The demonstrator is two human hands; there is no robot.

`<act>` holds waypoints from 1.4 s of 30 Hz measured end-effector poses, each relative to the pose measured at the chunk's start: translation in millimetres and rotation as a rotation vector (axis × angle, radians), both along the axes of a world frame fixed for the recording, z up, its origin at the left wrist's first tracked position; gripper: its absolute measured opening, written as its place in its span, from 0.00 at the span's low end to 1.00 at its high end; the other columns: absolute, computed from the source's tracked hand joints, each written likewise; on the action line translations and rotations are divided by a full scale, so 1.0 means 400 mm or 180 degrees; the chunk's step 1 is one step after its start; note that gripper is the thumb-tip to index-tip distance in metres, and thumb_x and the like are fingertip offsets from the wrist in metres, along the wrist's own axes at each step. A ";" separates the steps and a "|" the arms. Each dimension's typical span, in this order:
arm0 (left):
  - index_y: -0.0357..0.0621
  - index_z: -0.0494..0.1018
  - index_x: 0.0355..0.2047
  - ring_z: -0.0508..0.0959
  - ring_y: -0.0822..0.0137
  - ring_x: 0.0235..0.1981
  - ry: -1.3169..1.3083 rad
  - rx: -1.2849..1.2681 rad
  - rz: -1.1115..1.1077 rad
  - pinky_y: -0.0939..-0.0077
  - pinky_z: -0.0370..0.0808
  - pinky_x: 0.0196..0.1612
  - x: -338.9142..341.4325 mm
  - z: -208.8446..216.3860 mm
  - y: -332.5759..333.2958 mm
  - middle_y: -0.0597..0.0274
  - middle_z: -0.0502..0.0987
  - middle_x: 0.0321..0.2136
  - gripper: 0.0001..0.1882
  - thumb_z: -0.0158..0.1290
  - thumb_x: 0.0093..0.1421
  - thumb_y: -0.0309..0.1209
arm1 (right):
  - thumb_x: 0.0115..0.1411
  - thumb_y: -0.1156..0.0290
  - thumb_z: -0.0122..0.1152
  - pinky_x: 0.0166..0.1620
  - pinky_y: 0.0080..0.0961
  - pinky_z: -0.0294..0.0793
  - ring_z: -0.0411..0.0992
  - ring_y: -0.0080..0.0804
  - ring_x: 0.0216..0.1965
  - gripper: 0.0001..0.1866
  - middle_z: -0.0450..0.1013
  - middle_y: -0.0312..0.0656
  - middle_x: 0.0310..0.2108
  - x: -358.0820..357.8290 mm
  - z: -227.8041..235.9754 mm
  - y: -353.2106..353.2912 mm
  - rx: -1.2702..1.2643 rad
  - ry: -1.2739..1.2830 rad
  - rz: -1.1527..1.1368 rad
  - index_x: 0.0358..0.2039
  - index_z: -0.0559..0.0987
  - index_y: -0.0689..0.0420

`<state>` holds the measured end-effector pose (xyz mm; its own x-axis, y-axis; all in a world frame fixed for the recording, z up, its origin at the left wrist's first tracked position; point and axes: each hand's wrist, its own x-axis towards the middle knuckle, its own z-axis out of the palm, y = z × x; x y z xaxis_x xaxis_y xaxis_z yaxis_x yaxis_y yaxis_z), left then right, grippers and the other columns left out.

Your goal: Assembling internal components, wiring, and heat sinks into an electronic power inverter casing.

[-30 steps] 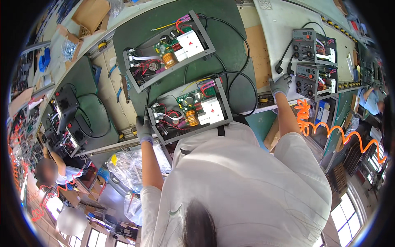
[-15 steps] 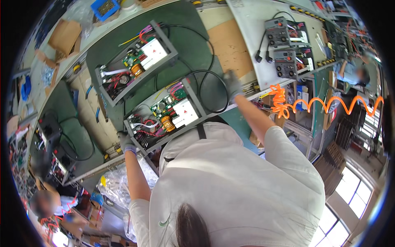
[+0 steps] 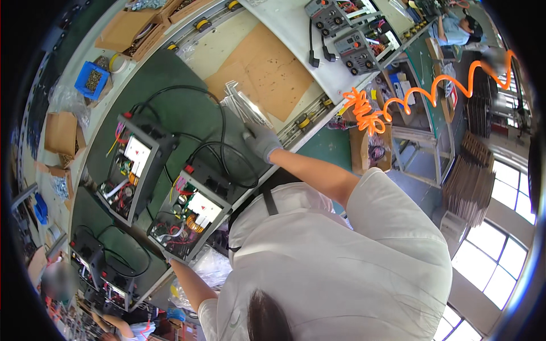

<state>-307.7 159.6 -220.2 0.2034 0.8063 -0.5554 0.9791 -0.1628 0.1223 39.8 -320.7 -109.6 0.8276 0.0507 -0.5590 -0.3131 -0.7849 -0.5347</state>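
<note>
My right hand point(image 3: 262, 142), in a grey glove, lies on the right end of a dark green work board point(image 3: 187, 68), fingers apart. Thin bright metal strips point(image 3: 247, 105) are just beyond it; I cannot tell whether the fingers touch them. My left hand point(image 3: 170, 257) is at the front corner of the nearer open machine chassis point(image 3: 219, 219), its fingers mostly hidden. A second open chassis point(image 3: 151, 132) stands beyond it. Both hold circuit boards, wires and a white panel. Black cables point(image 3: 220, 122) loop between them and my right hand.
Two similar machines point(image 3: 351, 52) stand on a pale board point(image 3: 278, 23) to the right. An orange coiled hose point(image 3: 435, 92) hangs there. Brown cardboard point(image 3: 264, 68) lies between the boards. Boxes and a blue bin point(image 3: 91, 80) of small parts line the far side. A co-worker is at lower left.
The view has swung round. The green board with its two machines has shifted left, leaving a wider gap to the pale board. My right hand has come from over the cardboard onto the board's end.
</note>
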 end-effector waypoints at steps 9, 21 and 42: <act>0.40 0.52 0.67 0.74 0.43 0.55 -0.0027 0.0035 0.0109 0.57 0.71 0.57 -0.071 0.023 0.052 0.38 0.71 0.57 0.45 0.50 0.58 0.55 | 0.60 0.56 0.58 0.53 0.40 0.74 0.75 0.48 0.51 0.19 0.76 0.49 0.47 0.165 -0.093 0.047 -0.1056 -0.0062 -0.0287 0.47 0.81 0.51; 0.41 0.53 0.67 0.75 0.44 0.54 -0.0152 0.0074 0.0261 0.57 0.71 0.57 -0.166 0.021 0.093 0.39 0.71 0.57 0.43 0.46 0.59 0.57 | 0.58 0.65 0.59 0.49 0.40 0.77 0.78 0.47 0.48 0.14 0.79 0.49 0.45 0.159 -0.122 0.167 -0.1141 -0.0298 -0.0448 0.44 0.80 0.55; 0.43 0.54 0.67 0.76 0.47 0.53 -0.0145 0.0174 0.0257 0.58 0.72 0.55 -0.234 -0.004 0.111 0.41 0.71 0.57 0.42 0.39 0.62 0.59 | 0.57 0.59 0.65 0.47 0.40 0.77 0.79 0.45 0.46 0.17 0.80 0.48 0.42 0.141 -0.184 0.155 -0.1540 0.0120 -0.0481 0.43 0.80 0.55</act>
